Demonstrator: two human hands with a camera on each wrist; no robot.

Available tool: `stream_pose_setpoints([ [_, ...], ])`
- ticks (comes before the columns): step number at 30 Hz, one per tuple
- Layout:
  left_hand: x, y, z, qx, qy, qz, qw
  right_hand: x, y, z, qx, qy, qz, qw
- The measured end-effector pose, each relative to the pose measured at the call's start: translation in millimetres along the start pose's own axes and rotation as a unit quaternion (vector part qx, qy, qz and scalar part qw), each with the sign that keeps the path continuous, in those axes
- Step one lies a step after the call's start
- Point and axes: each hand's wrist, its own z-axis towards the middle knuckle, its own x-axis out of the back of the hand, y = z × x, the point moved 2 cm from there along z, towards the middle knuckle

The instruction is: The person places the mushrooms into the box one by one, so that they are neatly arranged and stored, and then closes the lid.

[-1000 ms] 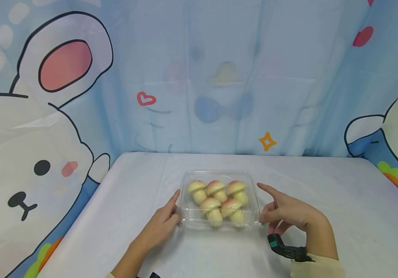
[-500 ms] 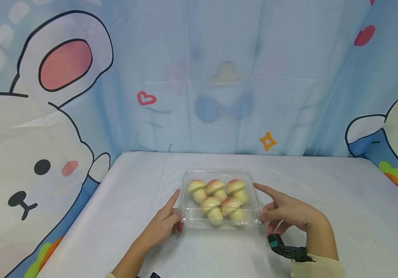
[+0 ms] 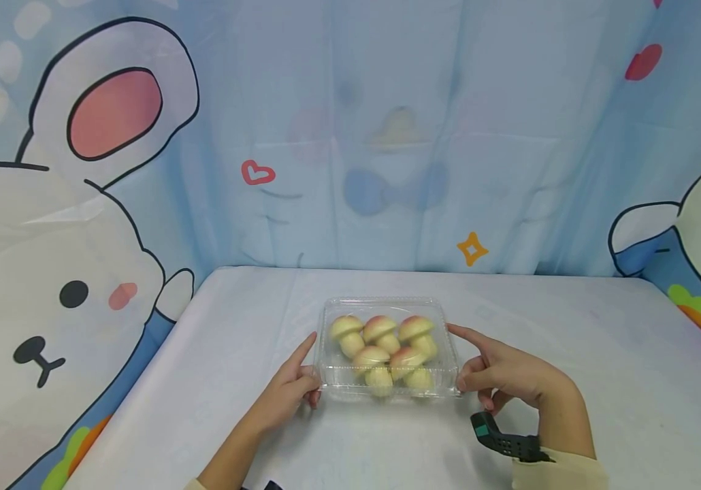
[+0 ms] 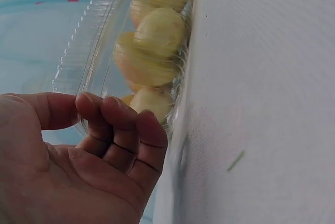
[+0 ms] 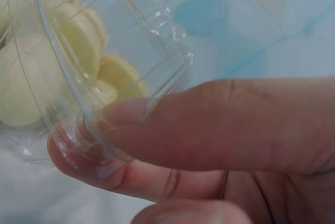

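Observation:
A clear plastic clamshell box [image 3: 341, 380] sits on the white-covered table, its lid down. Through it show several mushroom-shaped buns [image 3: 416, 331], pale yellow with pinkish caps. My left hand [image 3: 283, 395] is at the box's front left corner, index finger stretched along the side. In the left wrist view its thumb and fingertips [image 4: 89, 103] meet at the box's edge. On the other side my right hand [image 3: 510, 373] pinches the front right corner. The right wrist view has the thumb [image 5: 172, 124] above the plastic rim and a finger beneath it, seen through the plastic.
White cloth covers the table [image 3: 265, 306] around the box. Behind it hangs a light blue curtain [image 3: 387, 224] with cartoon prints. A black strap [image 3: 506, 442] is on my right wrist.
My right index finger has moved left to the box's side. The left thumb and fingers have shifted at the front left corner. The box stays in nearly the same place.

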Motion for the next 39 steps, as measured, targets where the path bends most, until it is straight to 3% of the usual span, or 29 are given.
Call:
stream_pose_setpoints([
  [39,-0.4,-0.8,-0.5,0.004,-0.018,-0.054,0.9984,0.7,1.2,-0.4,0.009,-0.008,-0.001,0.9999],
])
